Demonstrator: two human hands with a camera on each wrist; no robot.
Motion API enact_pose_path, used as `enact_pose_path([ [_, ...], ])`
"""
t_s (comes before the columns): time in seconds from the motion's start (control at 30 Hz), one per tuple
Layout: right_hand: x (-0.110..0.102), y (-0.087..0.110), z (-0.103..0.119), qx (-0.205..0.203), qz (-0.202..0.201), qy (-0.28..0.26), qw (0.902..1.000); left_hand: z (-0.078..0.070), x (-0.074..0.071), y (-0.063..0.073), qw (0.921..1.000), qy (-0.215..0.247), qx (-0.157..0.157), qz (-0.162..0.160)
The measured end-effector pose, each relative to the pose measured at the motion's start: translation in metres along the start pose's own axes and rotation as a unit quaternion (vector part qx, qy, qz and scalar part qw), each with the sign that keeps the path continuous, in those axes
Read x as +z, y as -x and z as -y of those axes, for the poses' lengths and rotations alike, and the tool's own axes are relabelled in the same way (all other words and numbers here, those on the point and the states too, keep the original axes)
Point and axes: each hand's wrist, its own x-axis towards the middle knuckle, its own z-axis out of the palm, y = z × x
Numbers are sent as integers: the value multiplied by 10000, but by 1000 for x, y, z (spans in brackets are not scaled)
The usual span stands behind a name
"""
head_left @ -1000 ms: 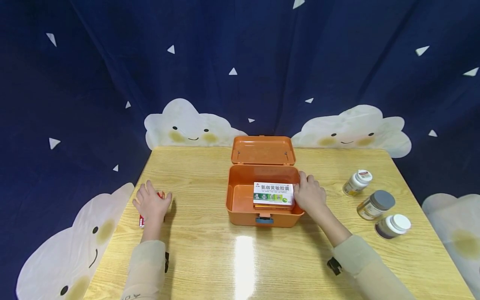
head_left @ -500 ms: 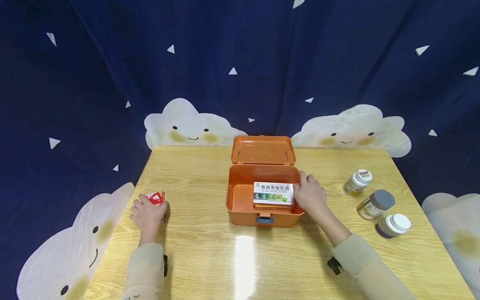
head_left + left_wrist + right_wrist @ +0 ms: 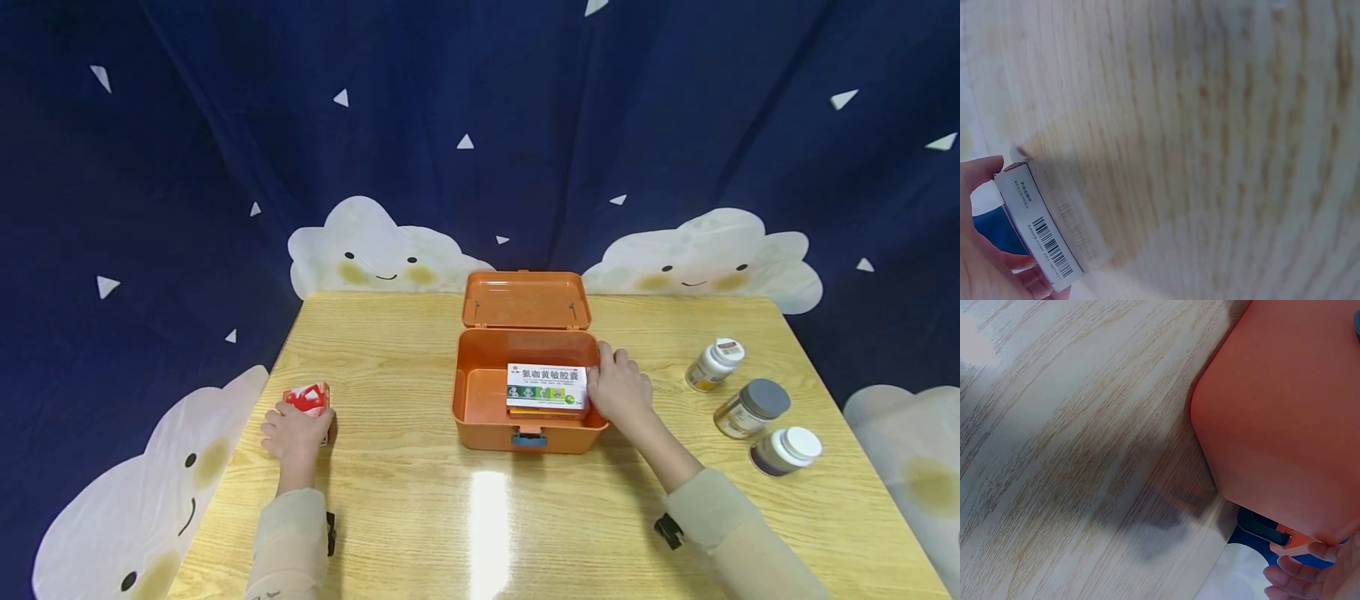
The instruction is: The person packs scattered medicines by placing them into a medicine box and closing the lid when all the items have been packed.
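My left hand (image 3: 295, 433) grips a red and white medicine box (image 3: 308, 398) at the table's left side. In the left wrist view, thumb and fingers lie at opposite ends of that medicine box (image 3: 1041, 226), whose barcode side shows. My right hand (image 3: 621, 387) holds the right wall of the orange storage box (image 3: 491, 437), its lid (image 3: 527, 300) tipped back. From the right wrist view, fingertips (image 3: 1294, 575) curl beside the box's outer wall (image 3: 1285, 419). Inside the storage box, a white and green medicine carton (image 3: 547, 386) lies on top of an orange-edged one.
On the right side of the table (image 3: 405, 500) stand a white bottle (image 3: 715, 367), a grey-lidded jar (image 3: 752, 408) and a white-lidded dark bottle (image 3: 786, 452). A blue curtain (image 3: 525, 125) with clouds hangs behind the table.
My left hand has come down from hovering with spread fingers and closed around the red and white medicine box. The right hand and the storage box have stayed in place.
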Motion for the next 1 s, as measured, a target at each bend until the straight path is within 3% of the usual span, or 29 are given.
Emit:
enact_pose_path([
  [0.57,-2,1,1,7,-15,-2,10000,-1,2,2,9998,180,14,-128],
  [0.77,-2,1,1,10,12,7,10000,-3,2,1,9998,196,41,-42],
  [1.0,-2,1,1,3,-9,35,10000,-15,-1,1,9990,338,170,-240],
])
